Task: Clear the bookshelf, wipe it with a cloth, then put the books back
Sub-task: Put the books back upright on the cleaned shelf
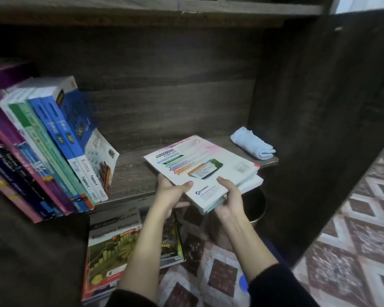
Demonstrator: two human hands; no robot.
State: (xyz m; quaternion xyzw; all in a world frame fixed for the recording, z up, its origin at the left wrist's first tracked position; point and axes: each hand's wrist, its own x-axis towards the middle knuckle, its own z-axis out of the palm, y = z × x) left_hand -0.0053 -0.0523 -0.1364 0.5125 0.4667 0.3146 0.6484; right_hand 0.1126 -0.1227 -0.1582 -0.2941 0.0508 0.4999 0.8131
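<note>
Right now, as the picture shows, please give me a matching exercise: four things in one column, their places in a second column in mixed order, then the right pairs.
Things
1. light blue cloth
2. stack of thin books
3. row of textbooks
4. loose books

Places
A. on the floor below the shelf
B. leaning at the shelf's left end
C. lying at the shelf's right end
D. held in the left hand and right hand

Pairs: 1-C, 2-D, 3-B, 4-A

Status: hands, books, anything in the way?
Left hand and right hand grip book stack at shelf edge. Leaning books left. Cloth on shelf, right end.
</note>
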